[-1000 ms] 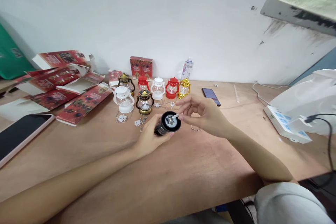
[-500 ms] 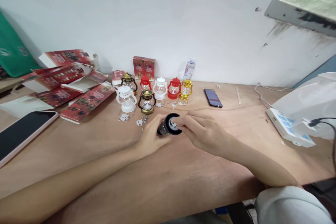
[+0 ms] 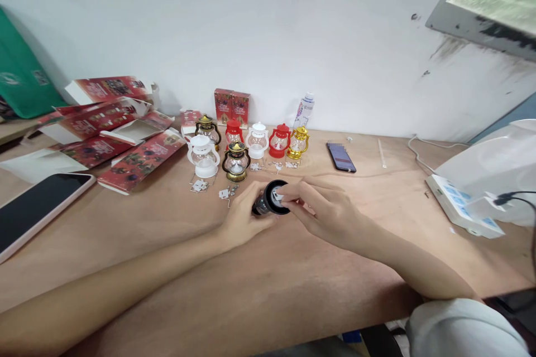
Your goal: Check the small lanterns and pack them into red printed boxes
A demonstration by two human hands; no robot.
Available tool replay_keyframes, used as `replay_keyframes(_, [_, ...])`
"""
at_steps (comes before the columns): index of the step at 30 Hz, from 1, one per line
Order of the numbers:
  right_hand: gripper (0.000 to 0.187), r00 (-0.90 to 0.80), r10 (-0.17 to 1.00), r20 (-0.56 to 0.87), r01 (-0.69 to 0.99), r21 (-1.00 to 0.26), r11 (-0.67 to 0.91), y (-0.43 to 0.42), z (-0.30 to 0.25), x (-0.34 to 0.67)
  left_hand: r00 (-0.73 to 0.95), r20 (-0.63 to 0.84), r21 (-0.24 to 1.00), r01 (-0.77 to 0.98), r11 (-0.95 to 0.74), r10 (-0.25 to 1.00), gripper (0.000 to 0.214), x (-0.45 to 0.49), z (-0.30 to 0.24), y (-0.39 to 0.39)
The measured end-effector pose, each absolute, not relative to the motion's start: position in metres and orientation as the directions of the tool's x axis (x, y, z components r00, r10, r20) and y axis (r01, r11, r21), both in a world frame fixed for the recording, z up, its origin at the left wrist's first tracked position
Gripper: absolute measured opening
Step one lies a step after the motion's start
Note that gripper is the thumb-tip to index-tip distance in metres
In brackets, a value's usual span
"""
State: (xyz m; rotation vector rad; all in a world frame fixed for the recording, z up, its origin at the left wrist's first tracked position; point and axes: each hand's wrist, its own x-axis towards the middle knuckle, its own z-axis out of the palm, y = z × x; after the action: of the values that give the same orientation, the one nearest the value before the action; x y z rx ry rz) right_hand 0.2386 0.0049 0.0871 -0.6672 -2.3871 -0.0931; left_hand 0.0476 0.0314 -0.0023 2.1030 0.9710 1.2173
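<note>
"What's in my left grip?"

"Your left grip point(image 3: 245, 215) is wrapped around the black lantern point(image 3: 267, 199). You have it tipped over the table point(image 3: 251, 284), between the front and back edges, with its hollow base turned toward you."

"And my right?"

"Your right grip point(image 3: 324, 209) has its fingertips gathered at that base, on or just beside a small white piece point(image 3: 277, 196). I can't tell whether you pinch it or only press."

"What's past my hands?"

"Small metal bits point(image 3: 200, 186) lie in front of you, and behind them seven upright lanterns point(image 3: 257, 153), white, red, gold and black-and-gold. Nearer the table's back edge you have two standing red boxes point(image 3: 232, 107) and a bottle point(image 3: 304, 110)."

"And the sides?"

"Opened red cartons point(image 3: 144, 162) are heaped toward your back left corner, with a pink-edged phone point(image 3: 42, 209) nearer you. To your right are a dark phone point(image 3: 341, 157), then, toward the right edge, a power strip point(image 3: 454, 201)."
</note>
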Motion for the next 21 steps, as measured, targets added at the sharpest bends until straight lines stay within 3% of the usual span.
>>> replay_keyframes(11, [0.023,-0.665,0.454,0.593,0.511,-0.083,0.856,0.0037,0.0880,0.2378,0.339,0.517,0.725,0.316,-0.612,0.786,0.040,0.0480,-0.0018,0.0315])
replay_keyframes(21, [0.015,-0.703,0.446,0.554,0.491,-0.076,0.868,0.0026,0.0904,0.2374,0.352,0.529,0.701,0.332,-0.631,0.773,0.039,0.0477,0.0007,0.0299])
